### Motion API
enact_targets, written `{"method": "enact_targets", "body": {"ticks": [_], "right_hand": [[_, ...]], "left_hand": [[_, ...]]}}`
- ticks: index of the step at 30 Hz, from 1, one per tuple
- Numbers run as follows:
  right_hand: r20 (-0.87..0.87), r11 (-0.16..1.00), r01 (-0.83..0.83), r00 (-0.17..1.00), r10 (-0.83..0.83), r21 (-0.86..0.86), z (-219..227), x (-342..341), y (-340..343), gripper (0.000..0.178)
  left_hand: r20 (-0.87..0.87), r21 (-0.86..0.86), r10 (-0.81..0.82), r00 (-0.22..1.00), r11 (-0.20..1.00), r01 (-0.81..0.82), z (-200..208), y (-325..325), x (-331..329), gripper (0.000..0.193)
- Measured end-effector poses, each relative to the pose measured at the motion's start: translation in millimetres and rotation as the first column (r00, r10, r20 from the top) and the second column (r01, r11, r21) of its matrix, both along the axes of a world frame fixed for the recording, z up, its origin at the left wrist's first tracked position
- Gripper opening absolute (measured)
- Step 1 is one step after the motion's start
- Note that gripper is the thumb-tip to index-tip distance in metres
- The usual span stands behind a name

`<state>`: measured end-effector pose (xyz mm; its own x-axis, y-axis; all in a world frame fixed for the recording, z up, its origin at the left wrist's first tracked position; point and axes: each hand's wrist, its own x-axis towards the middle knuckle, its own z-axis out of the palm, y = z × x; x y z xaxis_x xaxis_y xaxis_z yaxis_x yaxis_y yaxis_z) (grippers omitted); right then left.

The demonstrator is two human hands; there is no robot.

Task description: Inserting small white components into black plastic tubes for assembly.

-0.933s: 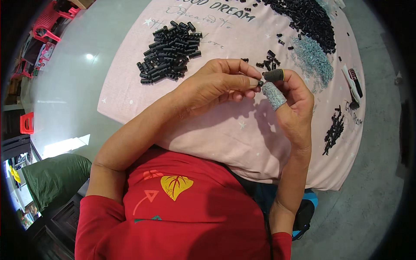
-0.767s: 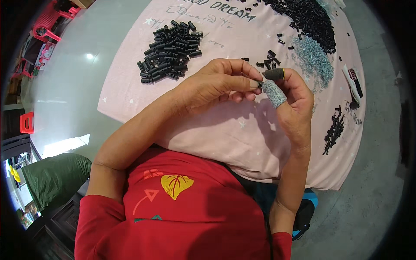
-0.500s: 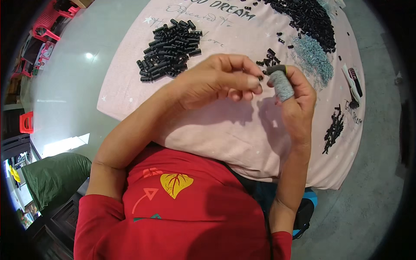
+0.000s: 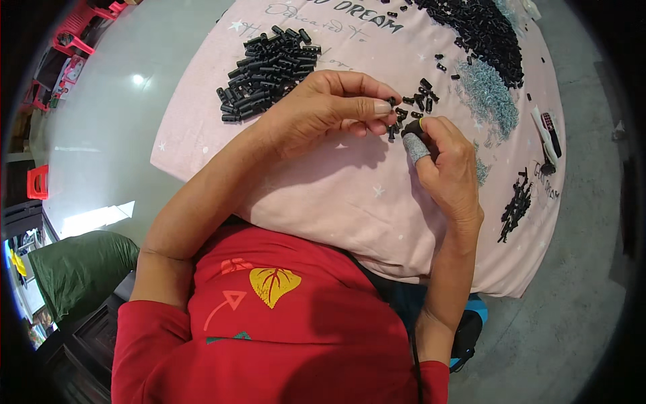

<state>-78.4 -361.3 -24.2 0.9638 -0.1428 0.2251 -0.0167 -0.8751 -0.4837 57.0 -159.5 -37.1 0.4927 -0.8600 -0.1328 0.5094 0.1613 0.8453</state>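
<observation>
My left hand is closed in a pinch above the cloth, with a small black plastic part at its fingertips. Close by on the right, my right hand has its thumb and forefinger drawn together; what they hold, if anything, is hidden. A grey wrap covers that thumb, and a black cover the forefinger. Several loose black parts lie scattered just beyond the two hands. Past my left wrist is a heap of black cylindrical pieces.
A pink printed cloth covers the table. At the far right lie a large heap of small black parts and a pile of grey-blue small pieces. Thin black pieces and a red-and-black handheld object lie near the right edge.
My left hand has risen slightly away from me. My right hand has moved left, its thumb and forefinger coming down beside the loose black parts.
</observation>
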Motion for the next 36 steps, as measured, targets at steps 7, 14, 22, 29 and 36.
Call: {"method": "enact_targets", "body": {"ticks": [7,14,22,29,36], "right_hand": [[0.04,0.981,-0.133,0.989,0.14,-0.14,6,1,0,0.018],[0.052,0.999,-0.032,0.998,0.033,-0.032,4,0,6,0.018],[0.193,0.786,-0.109,0.981,-0.013,0.609,2,3,18,0.026],[0.199,0.879,-0.053,0.979,-0.048,0.473,1,0,16,0.022],[0.207,0.679,-0.105,0.976,-0.071,0.726,7,-1,16,0.02]], "left_hand": [[0.068,0.025,-0.029,0.997,0.999,0.028,-4,-1,-4,0.028],[0.053,0.044,-0.044,0.998,0.998,0.042,-1,-1,-5,0.027],[0.049,0.049,-0.07,0.996,0.997,0.068,-4,-6,-10,0.023],[0.078,0.015,-0.076,0.994,0.997,0.075,-8,-8,-11,0.023],[0.053,-0.026,-0.048,0.997,0.998,0.049,-5,-8,-12,0.022]]}}
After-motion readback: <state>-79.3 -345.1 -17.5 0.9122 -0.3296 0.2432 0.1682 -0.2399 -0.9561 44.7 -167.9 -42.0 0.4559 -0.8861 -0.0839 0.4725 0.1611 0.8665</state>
